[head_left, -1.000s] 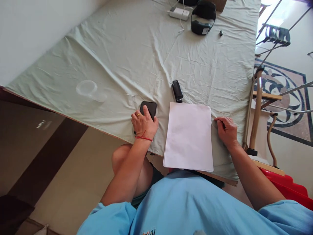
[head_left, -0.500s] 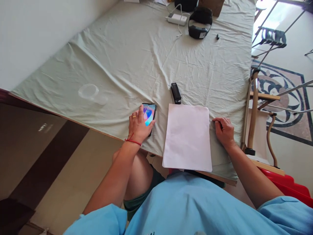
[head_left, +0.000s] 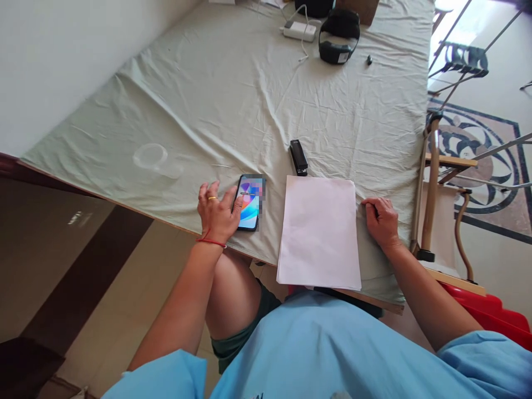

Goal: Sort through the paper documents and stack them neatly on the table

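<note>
A lit smartphone [head_left: 248,213] lies face up near the table's front edge. My left hand [head_left: 220,209] is at its left side, fingers apart, the thumb by the phone's left edge; whether it touches the phone I cannot tell. A stack of white paper [head_left: 320,233] lies in front of my body. Just beyond its top left corner is a black stapler [head_left: 298,157]. To the right of the paper, my right hand [head_left: 381,220] rests on the cloth with its fingers curled in; anything inside them is hidden.
A pale cloth [head_left: 208,100] covers the table. Toward the back are a black headset [head_left: 338,52], a white power strip [head_left: 299,31] with cables and a small black object [head_left: 369,60]. A clear round lid [head_left: 150,157] lies at left. A wooden-armed chair [head_left: 432,188] stands at right.
My left hand has slid left off the phone's screen, and its fingers have spread. The phone's display looks different. My right hand, the paper and the stapler have stayed put.
</note>
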`<state>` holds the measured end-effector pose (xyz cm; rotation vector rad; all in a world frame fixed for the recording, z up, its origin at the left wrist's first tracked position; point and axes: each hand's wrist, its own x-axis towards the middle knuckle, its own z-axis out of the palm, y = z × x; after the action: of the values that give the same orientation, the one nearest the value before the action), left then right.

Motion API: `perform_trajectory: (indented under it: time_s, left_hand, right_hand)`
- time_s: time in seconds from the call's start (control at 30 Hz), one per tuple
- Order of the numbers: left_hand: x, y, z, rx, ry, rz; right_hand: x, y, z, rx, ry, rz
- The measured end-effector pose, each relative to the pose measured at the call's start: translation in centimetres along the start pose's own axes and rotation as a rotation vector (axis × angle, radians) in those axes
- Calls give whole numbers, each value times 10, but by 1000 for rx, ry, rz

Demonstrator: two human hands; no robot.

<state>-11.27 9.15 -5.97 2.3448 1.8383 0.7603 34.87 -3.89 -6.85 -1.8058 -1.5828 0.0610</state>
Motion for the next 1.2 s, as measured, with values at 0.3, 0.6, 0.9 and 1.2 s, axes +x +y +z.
perform_trajectory:
  time_s: [0.3, 0.6, 0.9, 1.2]
  left_hand:
    - [-29, 12, 9, -172, 293, -137]
    - [-31, 26, 1, -114, 284, 0]
    - [-40, 24, 1, 71, 373, -89]
    - [-36, 34, 3, 82, 208, -190]
  right_hand:
    - [-2, 1, 2, -12, -4, 11]
    - [-3, 1, 4, -39, 4, 3]
    - [-3, 4, 4, -52, 11, -18]
    - [-4, 4, 6, -61, 57, -69]
